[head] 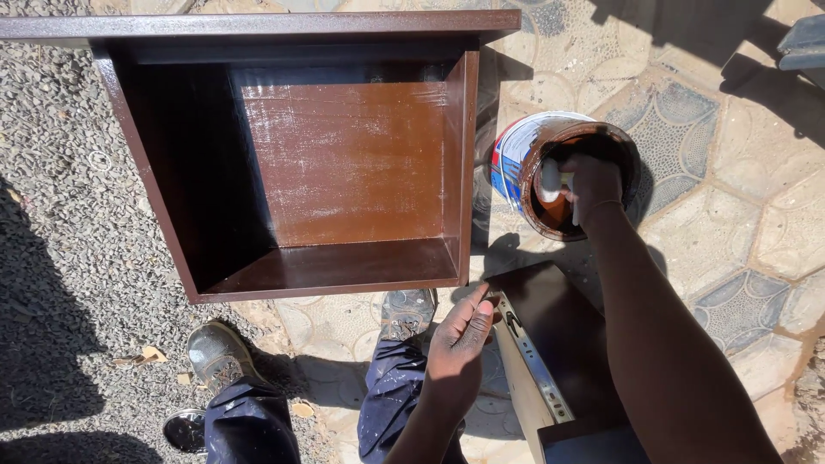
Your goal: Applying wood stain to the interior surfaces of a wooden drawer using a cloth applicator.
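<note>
Right hand dipping white cloth in brown-paint tin

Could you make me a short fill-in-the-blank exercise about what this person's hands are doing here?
1. The right hand reaches into a round paint ____.
2. The left hand rests on the edge of a dark ____ fitted with a metal rail.
3. The open wooden box is coated inside in glossy ____.
4. The tin stands to the ____ of the box in the picture.

Missing words: tin; panel; brown; right
</note>
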